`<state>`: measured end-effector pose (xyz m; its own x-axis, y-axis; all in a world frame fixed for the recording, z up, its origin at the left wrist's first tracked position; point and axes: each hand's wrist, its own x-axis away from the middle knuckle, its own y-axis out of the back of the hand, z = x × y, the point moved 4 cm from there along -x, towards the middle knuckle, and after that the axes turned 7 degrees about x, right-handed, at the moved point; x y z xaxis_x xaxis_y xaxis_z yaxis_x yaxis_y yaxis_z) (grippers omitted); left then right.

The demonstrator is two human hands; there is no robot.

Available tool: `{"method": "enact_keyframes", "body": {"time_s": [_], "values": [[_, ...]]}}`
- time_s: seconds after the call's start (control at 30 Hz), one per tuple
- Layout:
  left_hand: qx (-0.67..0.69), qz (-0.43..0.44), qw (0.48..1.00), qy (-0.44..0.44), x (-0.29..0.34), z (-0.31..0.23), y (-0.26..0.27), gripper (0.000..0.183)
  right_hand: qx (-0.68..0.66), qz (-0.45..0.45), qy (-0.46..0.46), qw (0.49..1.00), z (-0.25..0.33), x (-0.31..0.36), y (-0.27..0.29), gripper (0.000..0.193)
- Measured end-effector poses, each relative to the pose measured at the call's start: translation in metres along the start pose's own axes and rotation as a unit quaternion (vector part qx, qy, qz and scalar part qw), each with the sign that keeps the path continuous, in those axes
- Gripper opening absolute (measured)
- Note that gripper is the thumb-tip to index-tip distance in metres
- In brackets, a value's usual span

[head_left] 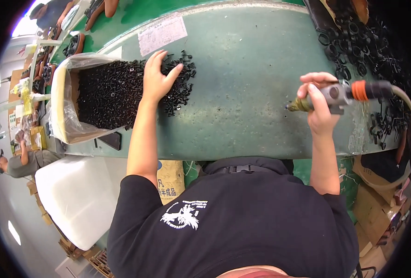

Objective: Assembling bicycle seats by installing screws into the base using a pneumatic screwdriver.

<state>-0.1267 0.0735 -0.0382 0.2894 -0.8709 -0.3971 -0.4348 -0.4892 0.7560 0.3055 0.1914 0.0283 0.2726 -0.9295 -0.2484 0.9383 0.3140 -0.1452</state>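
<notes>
My left hand (157,78) reaches over a loose pile of small black screws (182,92) on the green table. Its thumb is spread away from the fingers, and I see nothing held in it. Directly left of it stands a box (59,104) lined with clear plastic, filled with more black screws. My right hand (320,102) is wrapped around a grey power screwdriver (336,95) with an orange band and a cable at its back end. The driver's tip points left, above the tabletop.
Black ring-shaped parts (354,39) are heaped along the table's right side. A sheet of paper (163,35) lies at the far left of the table (242,60). A dark flat object (110,140) sits by the box. Two other people are off to the left.
</notes>
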Motion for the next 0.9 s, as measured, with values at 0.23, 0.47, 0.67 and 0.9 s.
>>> {"method": "enact_keyframes", "body": {"time_s": [0.23, 0.47, 0.67, 0.9], "values": [[0.033, 0.050, 0.996, -0.066, -0.019, -0.017, -0.019, 0.022, 0.064, 0.042, -0.011, 0.997, -0.012, 0.002, -0.046, 0.021], [-0.001, 0.035, 0.999, -0.031, 0.016, -0.019, -0.004, 0.027, 0.095, 0.055, 0.025, 0.994, -0.012, 0.016, -0.053, 0.026], [-0.057, 0.009, 0.989, -0.134, 0.011, -0.080, -0.048, 0.032, 0.095, 0.058, 0.060, 0.992, -0.014, 0.016, -0.066, 0.030], [-0.210, -0.018, 0.972, -0.105, 0.037, -0.040, -0.006, 0.014, 0.144, 0.060, 0.065, 0.986, -0.019, 0.024, -0.076, 0.033]]}}
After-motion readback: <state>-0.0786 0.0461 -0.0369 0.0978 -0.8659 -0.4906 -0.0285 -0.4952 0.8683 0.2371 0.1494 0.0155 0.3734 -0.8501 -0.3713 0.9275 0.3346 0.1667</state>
